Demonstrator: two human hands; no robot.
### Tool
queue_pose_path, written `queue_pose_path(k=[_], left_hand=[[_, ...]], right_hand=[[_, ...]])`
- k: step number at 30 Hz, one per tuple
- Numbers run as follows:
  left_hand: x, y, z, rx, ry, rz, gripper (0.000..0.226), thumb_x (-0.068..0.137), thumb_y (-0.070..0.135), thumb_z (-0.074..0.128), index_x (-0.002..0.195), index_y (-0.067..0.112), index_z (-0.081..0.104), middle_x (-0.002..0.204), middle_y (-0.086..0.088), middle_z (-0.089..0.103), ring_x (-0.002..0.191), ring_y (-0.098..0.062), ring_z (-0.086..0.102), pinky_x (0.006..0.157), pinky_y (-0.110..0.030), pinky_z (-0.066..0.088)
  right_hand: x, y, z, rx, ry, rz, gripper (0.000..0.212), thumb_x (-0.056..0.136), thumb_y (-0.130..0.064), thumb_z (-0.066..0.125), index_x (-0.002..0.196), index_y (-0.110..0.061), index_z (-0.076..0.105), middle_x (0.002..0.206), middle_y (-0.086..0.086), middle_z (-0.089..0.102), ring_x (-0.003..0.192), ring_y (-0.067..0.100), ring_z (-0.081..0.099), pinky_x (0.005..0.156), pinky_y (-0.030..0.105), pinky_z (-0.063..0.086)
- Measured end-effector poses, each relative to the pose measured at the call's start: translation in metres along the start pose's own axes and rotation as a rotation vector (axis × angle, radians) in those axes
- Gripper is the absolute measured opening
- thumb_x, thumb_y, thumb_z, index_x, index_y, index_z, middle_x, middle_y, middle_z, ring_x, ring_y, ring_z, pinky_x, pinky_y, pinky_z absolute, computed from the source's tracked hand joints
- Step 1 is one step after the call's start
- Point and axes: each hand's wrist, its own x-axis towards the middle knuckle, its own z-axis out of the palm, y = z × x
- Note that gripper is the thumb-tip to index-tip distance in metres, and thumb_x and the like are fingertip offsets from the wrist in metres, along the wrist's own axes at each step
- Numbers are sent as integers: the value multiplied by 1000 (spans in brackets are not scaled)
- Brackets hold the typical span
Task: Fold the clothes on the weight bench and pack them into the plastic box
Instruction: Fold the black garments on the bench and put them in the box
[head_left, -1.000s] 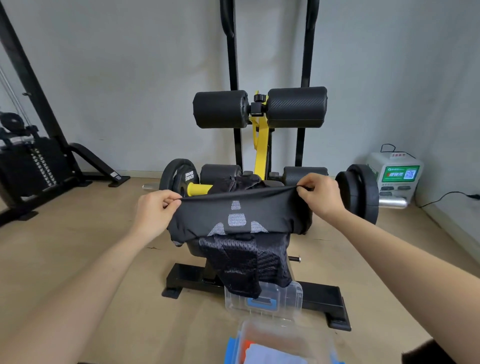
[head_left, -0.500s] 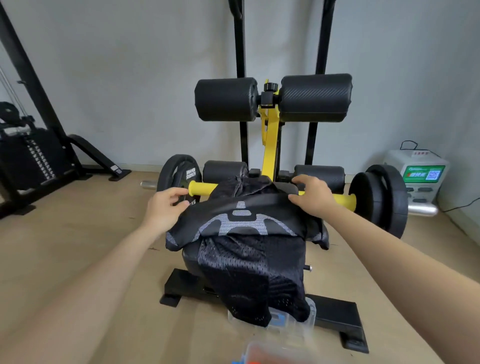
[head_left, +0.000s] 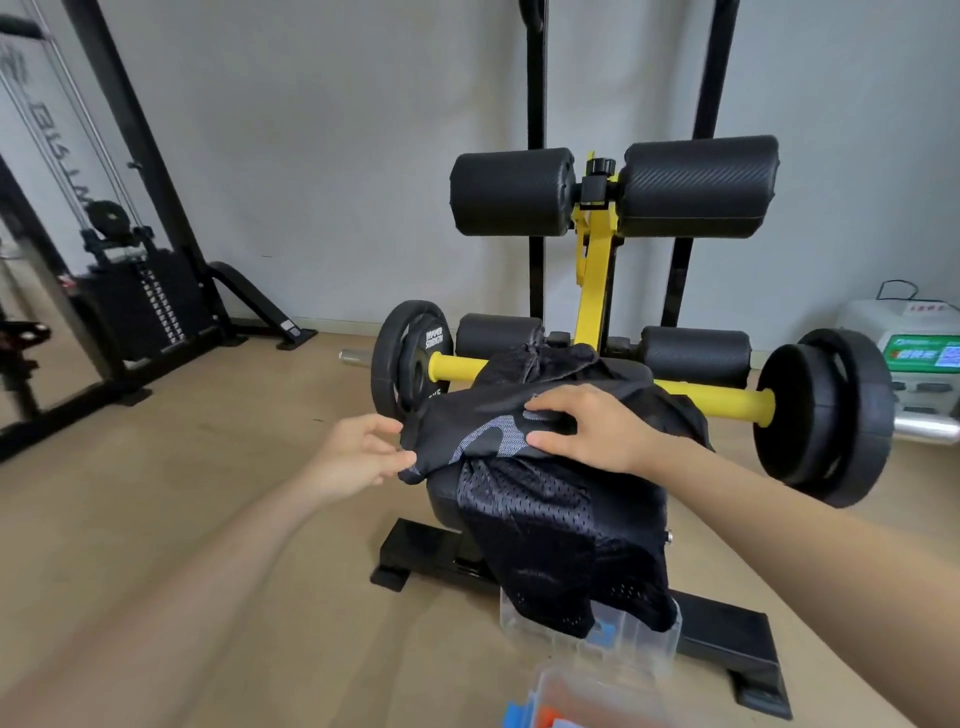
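Early stage: black printed top (head_left: 483, 410) half-folded on the counter (head_left: 441, 499), left hand (head_left: 363, 457) grip pinching its edge, right hand (head_left: 587, 431) spread flat on it; mesh garment (head_left: 561, 545) underneath unfolded, neither yet in plastic box (head_left: 639, 647) below.

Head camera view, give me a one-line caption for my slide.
Right hand presses a black garment flat on the weight bench while the left hand meets its edge.
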Motion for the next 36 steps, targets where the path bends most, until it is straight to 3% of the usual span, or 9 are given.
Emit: queue_pose_path(k=[4, 9, 11, 15, 19, 25, 29, 33, 36], left_hand=[[-2, 1, -4, -47, 200, 43, 16, 88, 1, 71, 104, 0, 72, 86, -13, 73, 68, -18, 64, 59, -18, 53], [0, 3, -12, 119, 482, -73, 13, 91, 4, 67, 99, 8, 76, 92, -5, 71, 82, -15, 59, 58, -17, 38], [-1, 1, -10, 276, 461, -72, 20, 93, 2, 62, 100, 11, 78, 102, -4, 75, 86, -16, 60, 70, -18, 42], [1, 13, -1, 249, 432, 92, 19, 92, 8, 63, 102, 16, 77, 100, 0, 76, 82, -8, 60, 61, -6, 37], [4, 39, 28, 269, 320, 376, 22, 90, 20, 68, 111, 25, 74, 109, 9, 72, 101, -11, 62, 90, -28, 49], [-5, 74, 87, 519, -47, 717, 40, 100, 41, 54, 139, 40, 54, 143, 22, 50, 136, -2, 37, 113, -33, 31], [-6, 90, 120, 645, -178, 719, 45, 104, 48, 39, 149, 47, 37, 159, 23, 29, 149, -4, 17, 117, -35, 17], [-5, 99, 137, 727, -186, 668, 47, 102, 55, 35, 149, 50, 33, 159, 22, 28, 148, -6, 19, 116, -40, 19], [-5, 103, 144, 749, -153, 636, 47, 101, 58, 35, 147, 50, 37, 157, 21, 33, 145, -8, 24, 112, -43, 23]], right_hand=[[0, 2, 5, -96, -100, 32, 58, 94, -57, 50, 145, -28, 45, 151, -7, 45, 140, 18, 38, 115, 47, 30], [0, 4, 7, -148, -144, 45, 62, 96, -60, 40, 151, -31, 35, 158, -4, 35, 146, 16, 30, 118, 44, 26], [0, 4, 7, -141, -141, 48, 62, 96, -60, 42, 150, -31, 36, 158, -4, 35, 146, 17, 31, 118, 43, 26], [-6, 4, -5, -25, -47, 37, 55, 93, -52, 57, 142, -28, 50, 144, -10, 52, 133, 10, 46, 110, 26, 34], [-24, 19, -23, 33, 119, 87, 38, 87, -45, 69, 121, -29, 66, 121, -12, 65, 111, 6, 57, 97, 26, 46], [-60, 70, -50, 171, 351, 356, 13, 82, -27, 78, 86, -20, 68, 75, -1, 62, 70, 15, 57, 67, 30, 48], [-94, 96, -53, 404, 291, 593, 25, 82, -29, 79, 95, -13, 64, 79, 2, 61, 73, 15, 56, 63, 23, 44], [-107, 103, -46, 615, 150, 704, 37, 81, -25, 80, 108, -10, 58, 87, 8, 65, 76, 20, 62, 62, 27, 51], [-105, 100, -40, 676, 151, 706, 22, 84, -9, 77, 93, -6, 57, 76, 9, 60, 65, 18, 58, 60, 25, 51]])
